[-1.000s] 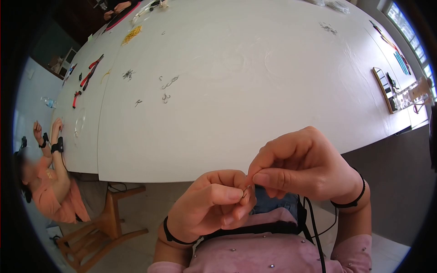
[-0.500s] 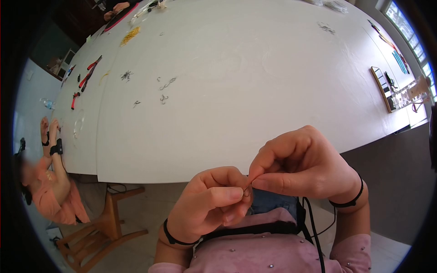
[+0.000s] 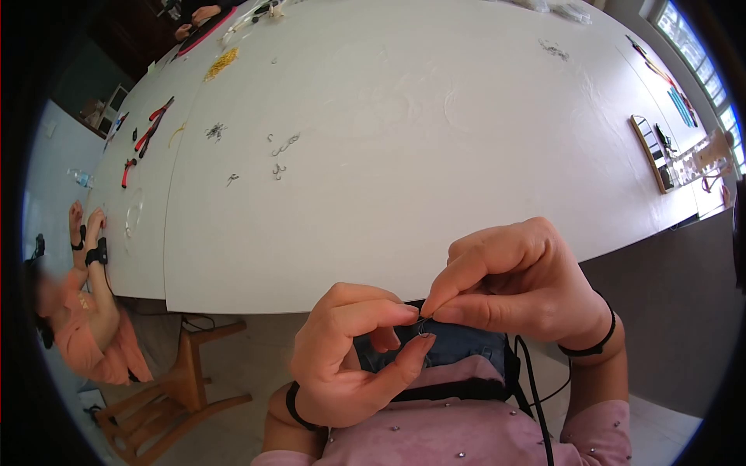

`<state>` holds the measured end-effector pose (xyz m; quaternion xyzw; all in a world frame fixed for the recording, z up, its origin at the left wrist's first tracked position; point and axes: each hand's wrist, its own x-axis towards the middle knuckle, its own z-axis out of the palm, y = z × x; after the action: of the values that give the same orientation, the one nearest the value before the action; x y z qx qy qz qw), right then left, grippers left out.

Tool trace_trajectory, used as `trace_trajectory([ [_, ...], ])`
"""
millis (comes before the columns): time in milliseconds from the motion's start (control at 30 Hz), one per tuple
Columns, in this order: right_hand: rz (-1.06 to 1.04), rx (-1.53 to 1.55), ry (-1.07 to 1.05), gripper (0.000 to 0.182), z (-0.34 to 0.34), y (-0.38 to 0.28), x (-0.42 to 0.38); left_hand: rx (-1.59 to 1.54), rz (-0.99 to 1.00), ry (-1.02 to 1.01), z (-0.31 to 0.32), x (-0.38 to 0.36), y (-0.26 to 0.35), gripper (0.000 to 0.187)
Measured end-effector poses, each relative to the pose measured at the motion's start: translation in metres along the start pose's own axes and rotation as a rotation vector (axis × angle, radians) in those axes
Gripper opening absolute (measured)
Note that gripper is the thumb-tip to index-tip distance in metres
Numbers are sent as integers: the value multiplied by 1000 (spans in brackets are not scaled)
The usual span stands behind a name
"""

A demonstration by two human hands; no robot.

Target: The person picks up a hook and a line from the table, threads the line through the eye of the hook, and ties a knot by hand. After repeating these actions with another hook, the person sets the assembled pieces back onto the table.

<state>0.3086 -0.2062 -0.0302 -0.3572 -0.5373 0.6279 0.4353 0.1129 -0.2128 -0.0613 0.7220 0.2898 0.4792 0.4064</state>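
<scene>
Just beyond my lap, both hands meet over a thin curved piece of metal wire (image 3: pixel 423 328). My right hand (image 3: pixel 517 291) pinches its upper end between thumb and index finger. My left hand (image 3: pixel 353 349) has its thumb and index finger apart, with the index fingertip right at the top of the wire and the thumb tip close below it. Small metal hooks (image 3: pixel 286 145) lie on the white table ahead, with another little group of curved hooks (image 3: pixel 278 171) nearer me.
On the table (image 3: pixel 373 225) are a dark pile of small metal pieces (image 3: pixel 215 131), yellow chain (image 3: pixel 222 64) and red-handled pliers (image 3: pixel 153 128). A tray (image 3: pixel 651 154) stands at the right edge. A person in orange (image 3: pixel 101 334) sits at left beside a wooden chair (image 3: pixel 186 373); another person's hands (image 3: pixel 203 13) show at the far end.
My left thumb and index finger have parted from their pinch on the wire, the thumb moving down. My right hand keeps its pinch, shifting only slightly.
</scene>
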Motion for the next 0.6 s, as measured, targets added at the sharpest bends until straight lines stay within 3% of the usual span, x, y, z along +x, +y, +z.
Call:
trace_trajectory([
  [233,-2,-102,-35,7,-4,0,-3,54,54,82,1,1,0,32],
  [300,8,-143,-75,8,-4,0,-3,154,163,50,-2,3,-2,25],
  [433,108,5,-49,8,1,0,-3,93,79,47,-4,0,-3,19],
  [500,164,91,-45,9,1,0,-3,-121,-4,57,-5,-1,-5,20],
  [600,200,129,-51,9,-1,-1,-1,-108,37,52,-4,1,-5,20],
])
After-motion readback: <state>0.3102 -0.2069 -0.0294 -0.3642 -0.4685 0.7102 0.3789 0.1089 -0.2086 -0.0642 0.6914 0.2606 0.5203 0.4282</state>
